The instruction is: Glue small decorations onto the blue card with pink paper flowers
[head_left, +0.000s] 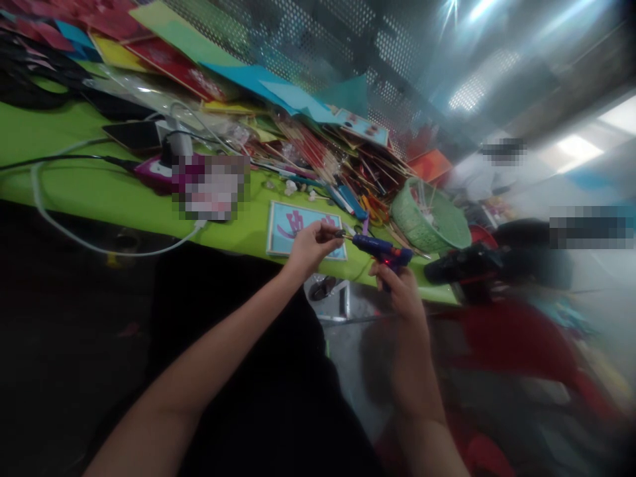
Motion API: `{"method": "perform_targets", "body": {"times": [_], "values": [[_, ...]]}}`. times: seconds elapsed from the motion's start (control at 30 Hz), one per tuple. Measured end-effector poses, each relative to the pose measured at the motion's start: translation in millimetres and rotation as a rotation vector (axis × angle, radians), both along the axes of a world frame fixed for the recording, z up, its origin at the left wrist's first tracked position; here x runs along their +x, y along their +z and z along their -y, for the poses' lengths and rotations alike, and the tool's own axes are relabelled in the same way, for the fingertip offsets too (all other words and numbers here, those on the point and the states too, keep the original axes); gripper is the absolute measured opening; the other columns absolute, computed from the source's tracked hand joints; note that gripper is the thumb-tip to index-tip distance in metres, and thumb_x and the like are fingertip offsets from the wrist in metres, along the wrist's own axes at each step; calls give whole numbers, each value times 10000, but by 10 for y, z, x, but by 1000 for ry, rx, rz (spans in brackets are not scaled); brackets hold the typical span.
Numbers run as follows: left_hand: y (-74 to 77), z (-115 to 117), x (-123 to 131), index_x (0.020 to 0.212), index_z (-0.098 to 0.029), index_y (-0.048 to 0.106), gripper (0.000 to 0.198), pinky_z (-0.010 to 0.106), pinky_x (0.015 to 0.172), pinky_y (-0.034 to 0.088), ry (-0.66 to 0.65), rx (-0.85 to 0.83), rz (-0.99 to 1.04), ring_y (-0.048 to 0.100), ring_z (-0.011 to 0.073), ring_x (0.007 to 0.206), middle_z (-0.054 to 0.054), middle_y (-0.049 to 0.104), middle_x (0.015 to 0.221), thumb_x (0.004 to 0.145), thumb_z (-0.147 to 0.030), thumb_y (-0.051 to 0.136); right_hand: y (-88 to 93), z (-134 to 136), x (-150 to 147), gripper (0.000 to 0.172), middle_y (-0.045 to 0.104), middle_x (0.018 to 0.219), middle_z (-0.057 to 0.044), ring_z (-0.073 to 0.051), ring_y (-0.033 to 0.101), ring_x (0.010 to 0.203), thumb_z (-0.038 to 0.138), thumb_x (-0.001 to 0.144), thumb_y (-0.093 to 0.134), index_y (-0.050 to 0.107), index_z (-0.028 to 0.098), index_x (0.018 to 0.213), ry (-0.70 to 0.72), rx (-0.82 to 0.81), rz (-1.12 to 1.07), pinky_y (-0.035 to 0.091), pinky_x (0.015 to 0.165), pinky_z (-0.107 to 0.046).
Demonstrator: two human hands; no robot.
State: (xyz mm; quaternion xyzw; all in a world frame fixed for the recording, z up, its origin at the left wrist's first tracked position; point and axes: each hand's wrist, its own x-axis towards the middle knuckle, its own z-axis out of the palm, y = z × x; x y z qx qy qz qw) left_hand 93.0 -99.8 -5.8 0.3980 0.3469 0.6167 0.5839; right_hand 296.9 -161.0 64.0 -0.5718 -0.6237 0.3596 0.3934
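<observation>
The card [279,232] on the table [243,232] has the power strip [153,176] to its left, sticks [314,149] behind it, the held glue gun [373,247] just to its right and the basket [410,222] farther right.

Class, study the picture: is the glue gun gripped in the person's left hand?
No, the right hand grips the glue gun, while the left hand is by its nozzle.

Room L of card [284,242]; basket [411,224] blks R, sticks [317,151] behind.
</observation>
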Motion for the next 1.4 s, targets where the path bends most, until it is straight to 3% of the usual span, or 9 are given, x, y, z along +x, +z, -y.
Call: {"method": "perform_targets", "body": {"times": [0.53, 0.73, 1.4], "values": [[84, 49, -42, 909, -141, 674, 342, 288, 768, 533, -54, -38, 111, 675, 133, 765, 44, 748, 857, 648, -208, 884, -8, -14, 33, 404, 559, 540, 13, -131, 491, 523, 570, 806, 701, 709, 171, 741, 12, 10, -1, 363, 566, -284], [130, 71, -76, 890, -131, 689, 239, 318, 807, 568, -146, -106, 293, 706, 135, 725, 57, 752, 859, 804, -325, 798, 24, -5, 8, 410, 550, 532, 13, -124, 478, 511, 577, 778, 721, 701, 172, 713, -4, 18, -22, 358, 550, -281], [131, 60, -87, 832, -128, 680, 145, 294, 757, 557, -184, -211, 335, 699, 125, 659, 60, 761, 802, 815, -220, 791, -9, 8, 0, 371, 588, 567, 5, -125, 493, 520, 537, 773, 738, 710, 170, 734, 0, -2, -52, 367, 551, -277]]}}
